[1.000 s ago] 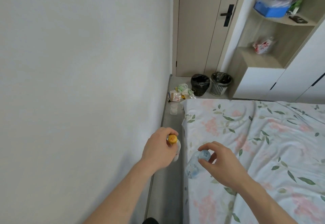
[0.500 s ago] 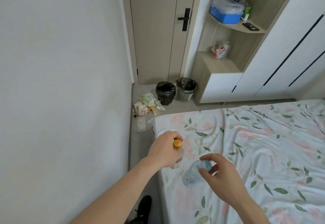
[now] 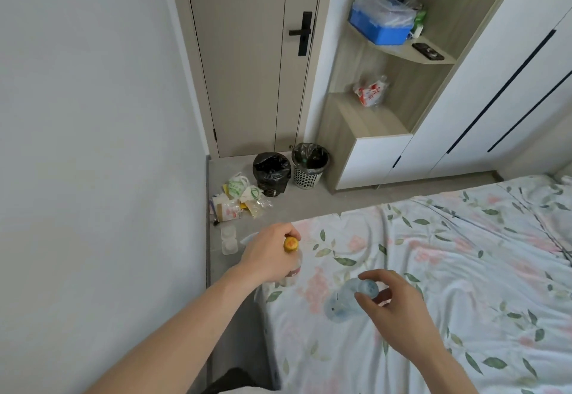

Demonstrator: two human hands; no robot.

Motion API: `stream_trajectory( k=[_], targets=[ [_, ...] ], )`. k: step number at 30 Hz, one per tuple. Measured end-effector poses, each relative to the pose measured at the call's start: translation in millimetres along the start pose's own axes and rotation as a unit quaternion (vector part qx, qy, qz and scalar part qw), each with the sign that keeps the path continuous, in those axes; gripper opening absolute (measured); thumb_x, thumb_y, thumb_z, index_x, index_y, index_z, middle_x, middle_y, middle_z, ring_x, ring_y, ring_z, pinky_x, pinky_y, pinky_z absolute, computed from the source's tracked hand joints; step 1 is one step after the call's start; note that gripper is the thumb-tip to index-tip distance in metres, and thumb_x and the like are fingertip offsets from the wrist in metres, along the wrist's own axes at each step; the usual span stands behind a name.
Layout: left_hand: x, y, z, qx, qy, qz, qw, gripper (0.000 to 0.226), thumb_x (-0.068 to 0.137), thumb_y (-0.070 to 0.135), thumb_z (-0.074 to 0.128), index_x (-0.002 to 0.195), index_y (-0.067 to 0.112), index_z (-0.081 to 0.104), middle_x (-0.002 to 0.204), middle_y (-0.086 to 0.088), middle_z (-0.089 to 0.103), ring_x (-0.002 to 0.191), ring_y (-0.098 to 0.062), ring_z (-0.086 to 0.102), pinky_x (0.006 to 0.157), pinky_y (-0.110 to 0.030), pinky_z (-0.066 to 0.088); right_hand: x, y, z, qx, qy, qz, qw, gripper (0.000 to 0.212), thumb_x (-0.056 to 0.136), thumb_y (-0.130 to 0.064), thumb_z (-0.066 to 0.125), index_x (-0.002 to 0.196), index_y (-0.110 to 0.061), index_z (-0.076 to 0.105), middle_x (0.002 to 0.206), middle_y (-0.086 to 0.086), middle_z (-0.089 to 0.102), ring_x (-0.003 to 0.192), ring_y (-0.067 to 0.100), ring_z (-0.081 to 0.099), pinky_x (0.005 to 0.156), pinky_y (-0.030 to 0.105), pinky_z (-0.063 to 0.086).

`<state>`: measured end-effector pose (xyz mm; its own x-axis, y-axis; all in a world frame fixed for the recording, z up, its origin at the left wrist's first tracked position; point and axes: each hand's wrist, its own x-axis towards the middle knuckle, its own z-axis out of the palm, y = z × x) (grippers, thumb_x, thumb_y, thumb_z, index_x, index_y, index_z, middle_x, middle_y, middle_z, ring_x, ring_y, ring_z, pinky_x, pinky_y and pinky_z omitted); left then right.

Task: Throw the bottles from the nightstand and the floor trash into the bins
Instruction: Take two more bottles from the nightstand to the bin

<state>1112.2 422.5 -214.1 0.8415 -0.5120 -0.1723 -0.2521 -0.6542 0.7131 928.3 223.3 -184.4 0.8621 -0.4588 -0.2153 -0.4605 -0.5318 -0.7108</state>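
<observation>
1. The left hand (image 3: 268,254) is curled round the neck of a clear plastic bottle with a yellow-orange cap (image 3: 291,244). The bottle hangs roughly upright, cap toward the camera and its long axis running down and away, so most of the body is hidden by the hand.
2. This bottle is held over the near left corner of the bed with the floral sheet (image 3: 433,269), just beside the strip of grey floor (image 3: 340,198) along the white wall (image 3: 93,146).
3. The right hand (image 3: 393,304) pinches a pale blue translucent plastic bottle (image 3: 346,302) at its cap end, fingertips and thumb closed round the blue cap.
4. That bottle is tilted: its cap points up and to the right toward the hand, its body slanting down and to the left above the sheet. Whether the base touches the bedding cannot be told.
5. Ahead, by the beige door (image 3: 247,68), stand two bins side by side: a round bin lined with a black bag (image 3: 271,173) on the left and a white mesh basket bin with a dark liner (image 3: 310,165) on the right.
6. A pile of crumpled bags and wrappers (image 3: 238,198) lies on the floor just left of the black-lined bin, with small clear plastic cups (image 3: 229,240) nearer the bed.
</observation>
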Motion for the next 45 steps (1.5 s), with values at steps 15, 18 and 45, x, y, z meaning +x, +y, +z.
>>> stream_trajectory(
  k=[15,18,45],
  targets=[
    [221.5,-90.1,-88.0,0.028,0.01,-0.054,0.998,0.027,0.079,0.023,0.063,0.1,0.04,0.065,0.104,0.022,0.065,0.094,-0.003,0.061,0.082,-0.032,0.055,252.5,-81.8,92.4,-0.005,-0.081,-0.036,0.996,0.022,0.085,-0.028,0.075,0.101,-0.041,0.066,0.105,-0.019,0.064,0.078,0.002,0.065,0.071,0.022,0.054],
    [289.2,-104.6,-113.2,0.046,-0.02,-0.055,0.997,0.027,0.077,0.021,0.061,0.098,0.039,0.065,0.102,0.019,0.065,0.091,-0.006,0.062,0.08,-0.031,0.053,316.5,-108.1,113.9,-0.004,-0.085,-0.013,0.996,0.022,0.083,-0.027,0.075,0.099,-0.04,0.067,0.105,-0.019,0.065,0.078,0.002,0.066,0.074,0.027,0.055],
    [555.6,-124.9,-238.4,0.053,-0.028,0.014,0.998,0.026,0.083,0.021,0.068,0.103,0.037,0.065,0.109,0.017,0.061,0.097,-0.004,0.059,0.082,-0.024,0.049,595.4,-191.1,107.1,-0.018,-0.038,0.012,0.999,0.023,0.086,-0.032,0.075,0.106,-0.04,0.067,0.103,-0.022,0.063,0.078,-0.003,0.063,0.066,0.014,0.049]
  ],
)
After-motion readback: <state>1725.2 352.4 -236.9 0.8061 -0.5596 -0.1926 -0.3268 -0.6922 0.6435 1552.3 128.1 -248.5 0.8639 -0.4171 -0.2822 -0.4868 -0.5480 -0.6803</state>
